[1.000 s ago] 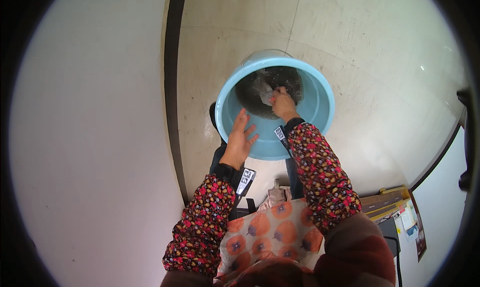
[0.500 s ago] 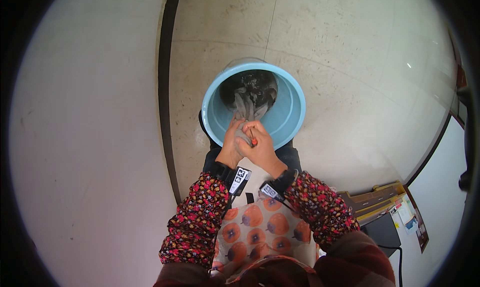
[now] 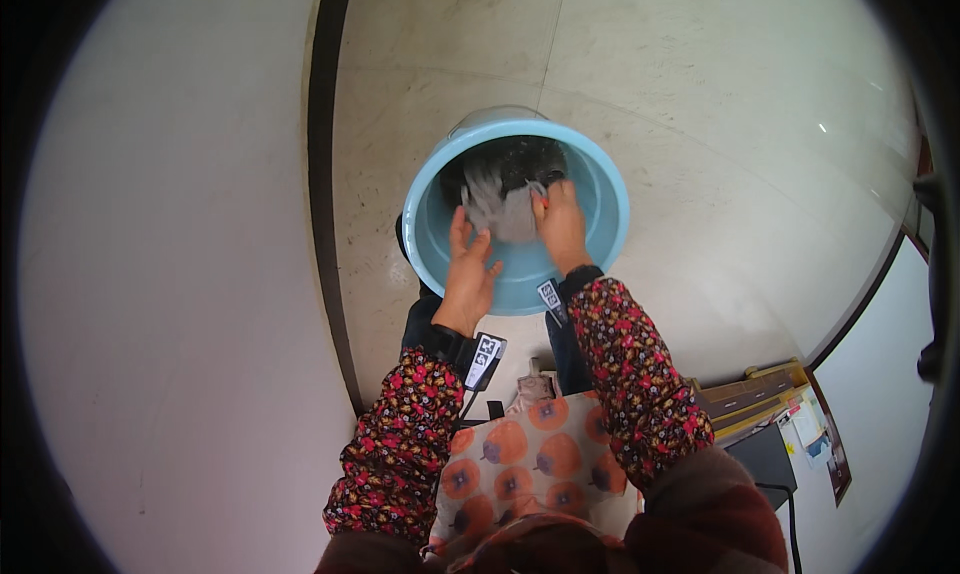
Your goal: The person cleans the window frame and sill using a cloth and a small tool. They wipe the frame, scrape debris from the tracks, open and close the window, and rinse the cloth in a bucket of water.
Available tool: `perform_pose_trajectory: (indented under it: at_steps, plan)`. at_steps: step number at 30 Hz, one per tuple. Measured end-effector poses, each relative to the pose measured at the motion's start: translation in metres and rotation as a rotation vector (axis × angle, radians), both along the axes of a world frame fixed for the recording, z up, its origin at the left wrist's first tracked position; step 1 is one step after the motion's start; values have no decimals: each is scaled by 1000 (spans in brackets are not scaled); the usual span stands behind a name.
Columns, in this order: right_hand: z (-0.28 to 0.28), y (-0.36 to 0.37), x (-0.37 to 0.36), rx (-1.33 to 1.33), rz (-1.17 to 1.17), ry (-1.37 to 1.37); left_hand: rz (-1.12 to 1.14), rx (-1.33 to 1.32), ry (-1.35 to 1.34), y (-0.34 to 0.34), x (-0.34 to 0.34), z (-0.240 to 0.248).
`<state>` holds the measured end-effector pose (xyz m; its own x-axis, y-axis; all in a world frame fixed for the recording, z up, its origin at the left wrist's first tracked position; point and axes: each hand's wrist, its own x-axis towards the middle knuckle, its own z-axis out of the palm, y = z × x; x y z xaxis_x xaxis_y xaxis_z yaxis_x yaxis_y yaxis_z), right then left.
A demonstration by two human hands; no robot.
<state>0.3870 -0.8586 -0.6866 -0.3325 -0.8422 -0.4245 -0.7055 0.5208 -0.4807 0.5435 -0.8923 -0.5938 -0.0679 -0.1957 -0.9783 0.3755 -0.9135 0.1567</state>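
A light blue bucket (image 3: 618,209) stands in front of me with dark water (image 3: 525,154) inside. A wet grey cloth (image 3: 518,214), smeared by motion, hangs within it above the water. My right hand (image 3: 562,222) is over the bucket's right side, closed on the cloth's right edge. A small red piece (image 3: 541,203) shows at its fingers; its kind is unclear. My left hand (image 3: 468,274) is at the bucket's near left, fingers apart, palm toward the cloth. Its fingertips are close to the cloth's lower left; I cannot tell whether they touch.
A pale wall or panel (image 3: 170,274) with a dark edge strip (image 3: 322,174) runs along the left. Beige tiled floor (image 3: 720,224) surrounds the bucket. Wooden furniture (image 3: 755,399) and a dark box (image 3: 765,464) with a cable stand at lower right. A persimmon-print apron (image 3: 530,464) covers my lap.
My hands were together around the cloth at the bucket's near rim. Now they are apart: the right has moved forward and right with the cloth, while the left has opened.
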Motion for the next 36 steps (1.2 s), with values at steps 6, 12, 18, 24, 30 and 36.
perform_pose_trajectory:
  at_steps: [6, 12, 18, 24, 30, 36]
  plan:
    - [-57, -8, 14, 260, 232, -81, -156, -29, -10, 3, 18, -27]
    - [53, 4, 18, 91, 202, -631, -257, -37, -23, -12, 24, -22]
    - [216, -9, 1, 22, 333, -796, 18, 13, 113, -18, 25, -8]
    - [248, -24, 0, -63, -23, -685, 67, 6, 362, 4, 31, 32]
    - [149, -41, -24, 75, -227, -508, 241, 20, 357, 15, 38, 91]
    - [115, -40, -26, 418, -370, -757, 505, 144, 711, 29, 63, 111]
